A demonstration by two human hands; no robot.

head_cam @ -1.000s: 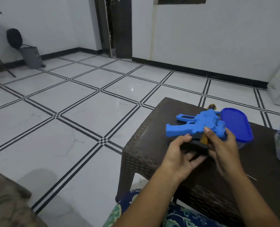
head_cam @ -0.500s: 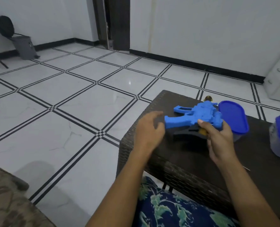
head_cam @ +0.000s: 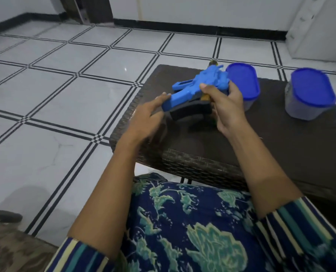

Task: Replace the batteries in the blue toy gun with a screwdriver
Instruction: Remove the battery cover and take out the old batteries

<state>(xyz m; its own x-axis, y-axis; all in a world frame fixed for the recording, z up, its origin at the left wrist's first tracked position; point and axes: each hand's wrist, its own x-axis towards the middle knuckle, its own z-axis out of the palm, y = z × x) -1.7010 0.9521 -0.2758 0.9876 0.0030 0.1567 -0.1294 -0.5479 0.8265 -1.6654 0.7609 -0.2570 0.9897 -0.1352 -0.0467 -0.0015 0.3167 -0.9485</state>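
Fingers [head_cam: 206, 87] around diagonal toy gun [head_cam: 198, 83]

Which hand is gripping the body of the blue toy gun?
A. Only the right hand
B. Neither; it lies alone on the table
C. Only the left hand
A: the right hand is wrapped around the middle of the blue toy gun, while the left hand is open, its fingertips only at the gun's near end.

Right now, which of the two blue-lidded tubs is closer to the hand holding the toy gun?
The left tub, right behind the right hand. The other tub stands apart, farther right.
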